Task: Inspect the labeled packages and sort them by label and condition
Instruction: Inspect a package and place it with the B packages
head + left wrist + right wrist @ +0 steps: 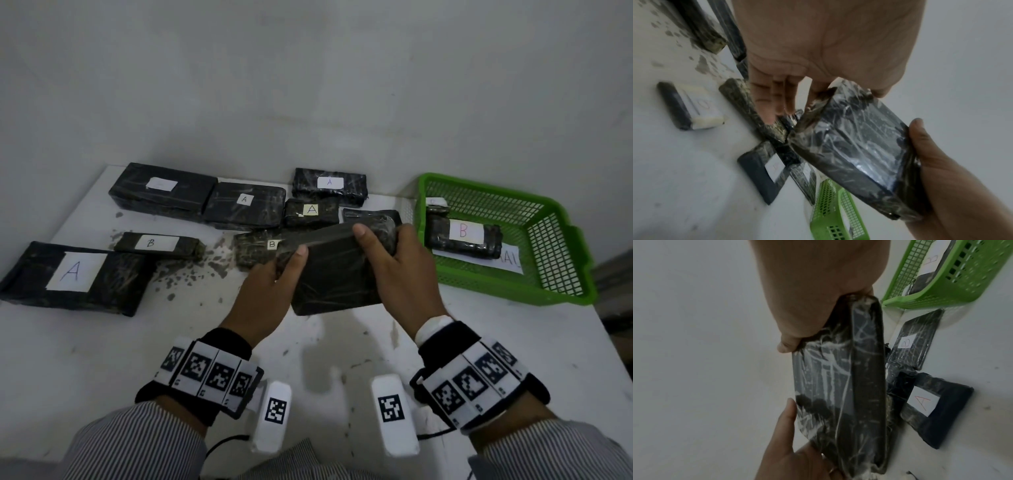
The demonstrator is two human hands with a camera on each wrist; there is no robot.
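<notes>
Both hands hold one black plastic-wrapped package tilted above the white table; no label shows on the face turned to me. My left hand grips its left end, thumb on top. My right hand grips its right end, thumb over the upper edge. The wrist views show the same package, its film wrinkled, held between both hands. Several other black packages lie on the table: a large one labelled A, one labelled B, another B partly behind the held one.
A green mesh basket stands at the right with a package labelled B and a paper sheet inside. More A-labelled packages line the back by the wall. Dark crumbs are scattered mid-table. The table's right edge runs just past the basket.
</notes>
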